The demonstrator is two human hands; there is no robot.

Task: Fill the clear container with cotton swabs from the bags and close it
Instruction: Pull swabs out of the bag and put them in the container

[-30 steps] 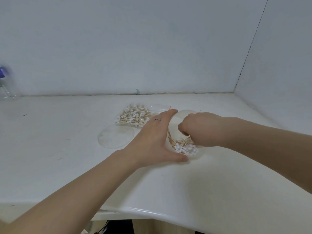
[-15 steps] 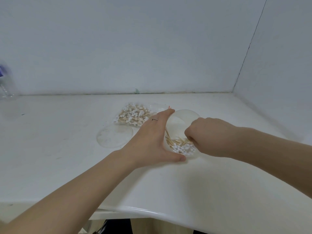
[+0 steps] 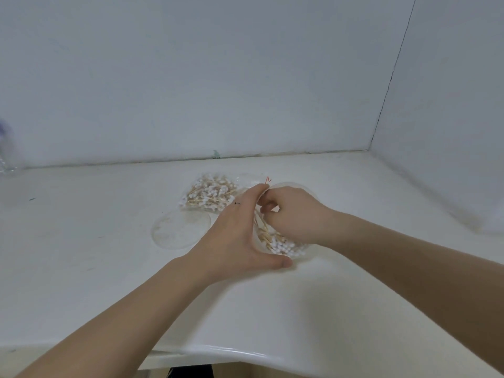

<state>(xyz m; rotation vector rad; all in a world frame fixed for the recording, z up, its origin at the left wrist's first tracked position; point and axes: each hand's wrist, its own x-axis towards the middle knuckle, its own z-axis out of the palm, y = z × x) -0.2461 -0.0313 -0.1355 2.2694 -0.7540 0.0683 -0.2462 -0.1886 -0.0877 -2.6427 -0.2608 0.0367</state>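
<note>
**Two hands on the clear container, lid off**

Both hands sit at the clear container point(image 3: 305, 248), mid-desk, slightly right of centre. Container is round and transparent; its far rim shows behind the right hand, its near wall by the left thumb.

- Left hand point(image 3: 234, 236): cupped round the container's left side, fingers wide, thumb stretched along the near edge, index finger curving up the far side. It braces the wall.
- Right hand point(image 3: 294, 214): over the container mouth, knuckles up, fingers curled down inside. Looks like a pinch on swabs, but the fingertips are mostly hidden, so can't tell what it holds.
- Cotton swabs point(image 3: 278, 242): a bundle with wooden sticks and white tips lies in the container, tips toward the near-right wall.
- Bag of swabs point(image 3: 211, 196): clear bag lying flat on the desk just behind and left of the container, packed with more swabs.
- Lid point(image 3: 181, 229): clear round disc flat on the desk, just left of the left hand, apart from the container.
- Desk point(image 3: 81, 241): white, meets a white wall at the back and on the right.
</note>
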